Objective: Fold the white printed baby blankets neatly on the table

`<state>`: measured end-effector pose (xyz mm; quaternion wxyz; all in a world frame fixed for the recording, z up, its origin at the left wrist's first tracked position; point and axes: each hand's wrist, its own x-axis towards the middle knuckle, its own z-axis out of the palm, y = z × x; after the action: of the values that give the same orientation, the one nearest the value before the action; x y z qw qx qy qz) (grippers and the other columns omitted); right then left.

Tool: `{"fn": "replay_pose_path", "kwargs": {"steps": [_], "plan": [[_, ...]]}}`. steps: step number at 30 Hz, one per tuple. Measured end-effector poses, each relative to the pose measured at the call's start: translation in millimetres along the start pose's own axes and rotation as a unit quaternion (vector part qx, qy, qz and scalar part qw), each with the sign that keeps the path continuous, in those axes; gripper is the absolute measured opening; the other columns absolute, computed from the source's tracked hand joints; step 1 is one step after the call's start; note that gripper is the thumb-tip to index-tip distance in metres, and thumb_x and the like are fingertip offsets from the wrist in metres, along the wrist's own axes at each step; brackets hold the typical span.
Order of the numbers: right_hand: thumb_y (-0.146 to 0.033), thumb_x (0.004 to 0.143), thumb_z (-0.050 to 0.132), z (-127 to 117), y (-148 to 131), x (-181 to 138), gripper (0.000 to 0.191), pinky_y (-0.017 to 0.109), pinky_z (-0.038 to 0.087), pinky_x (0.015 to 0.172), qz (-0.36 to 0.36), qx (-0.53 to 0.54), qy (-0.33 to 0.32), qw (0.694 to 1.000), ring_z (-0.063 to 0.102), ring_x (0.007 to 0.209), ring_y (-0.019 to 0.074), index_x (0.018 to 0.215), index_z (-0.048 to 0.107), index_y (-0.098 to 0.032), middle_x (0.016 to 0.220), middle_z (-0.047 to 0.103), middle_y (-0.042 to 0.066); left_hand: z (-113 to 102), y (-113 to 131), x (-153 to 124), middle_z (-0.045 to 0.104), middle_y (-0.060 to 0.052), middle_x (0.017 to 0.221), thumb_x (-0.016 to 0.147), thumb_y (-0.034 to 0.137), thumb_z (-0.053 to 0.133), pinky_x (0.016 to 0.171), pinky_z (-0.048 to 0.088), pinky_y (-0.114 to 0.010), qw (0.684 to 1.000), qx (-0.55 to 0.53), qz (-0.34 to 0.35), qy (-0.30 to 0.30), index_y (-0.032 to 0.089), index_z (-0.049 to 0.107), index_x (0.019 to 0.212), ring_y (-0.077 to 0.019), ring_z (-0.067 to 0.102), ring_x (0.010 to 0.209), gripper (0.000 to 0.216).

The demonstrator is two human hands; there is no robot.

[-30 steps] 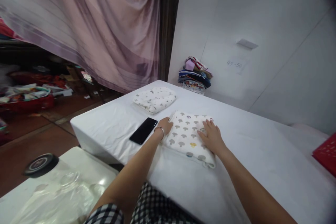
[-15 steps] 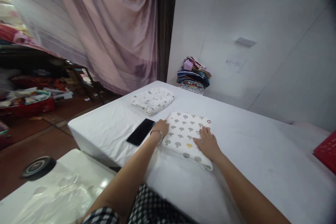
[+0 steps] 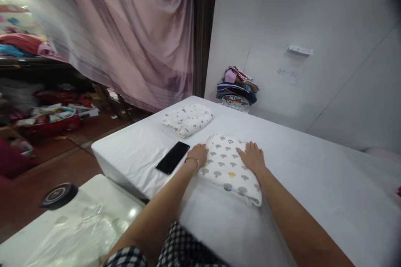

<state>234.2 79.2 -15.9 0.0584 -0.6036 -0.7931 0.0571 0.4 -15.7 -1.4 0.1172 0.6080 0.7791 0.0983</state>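
Observation:
A folded white cloth with a mushroom print [image 3: 224, 162] lies flat on the white-covered table, in front of me. Thin clear plastic [image 3: 216, 204] spreads from its near edge toward my body; whether it is a bag or a sheet, I cannot tell. My left hand [image 3: 198, 155] rests at the cloth's left edge, open, its fingers lying close together and partly hidden. Across the far right corner of the cloth lies my right hand [image 3: 253, 158], open with fingers spread. A black phone [image 3: 173, 157] lies left of my left hand. Farther back sits another folded printed cloth [image 3: 188, 120].
At lower left a white side surface [image 3: 103, 187] bears a roll of black tape [image 3: 59, 195] and crumpled clear plastic [image 3: 84, 233]. A stack of folded fabrics [image 3: 238, 87] stands by the wall behind the table [image 3: 300, 171]. A pink curtain [image 3: 150, 41] hangs at left.
My right hand has slid from the cloth's surface up and outward to its far right edge. The left hand stays at the left edge. The camera view has turned slightly left.

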Motion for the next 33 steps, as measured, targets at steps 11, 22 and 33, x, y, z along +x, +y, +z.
{"fn": "replay_pose_path", "kwargs": {"steps": [11,22,33], "plan": [[-0.060,0.088,0.023,6,4,1,0.076,0.047,0.010,0.109,-0.007,-0.005,0.010,1.000,0.013,0.138,0.0278,0.141,0.030,-0.008,0.150,0.023,0.013,-17,9,-4,0.055,-0.017,0.122,0.090,0.037,0.035,0.090,0.042,-0.039,1.000,0.016,0.008,0.012,0.013,0.050,0.120,-0.0274,0.053,0.111,0.041],[-0.059,0.089,0.024,-24,-13,-64,0.071,0.047,0.008,0.111,-0.127,0.022,0.011,0.992,0.006,0.140,0.0249,0.143,0.027,-0.013,0.152,0.015,0.011,6,38,9,0.012,-0.005,0.154,0.088,0.051,0.024,0.112,0.008,-0.048,0.993,0.050,0.106,-0.030,0.019,0.027,0.143,-0.0238,0.004,0.141,0.063],[-0.058,0.091,0.022,-3,-6,-116,0.062,0.048,0.007,0.111,-0.213,0.024,0.009,0.977,0.013,0.139,0.0232,0.138,0.039,-0.022,0.149,0.026,0.007,6,38,16,0.006,-0.002,0.154,0.086,0.052,0.025,0.110,0.014,-0.053,0.993,0.056,0.085,-0.056,0.023,0.022,0.144,-0.0243,0.002,0.141,0.065]]}}
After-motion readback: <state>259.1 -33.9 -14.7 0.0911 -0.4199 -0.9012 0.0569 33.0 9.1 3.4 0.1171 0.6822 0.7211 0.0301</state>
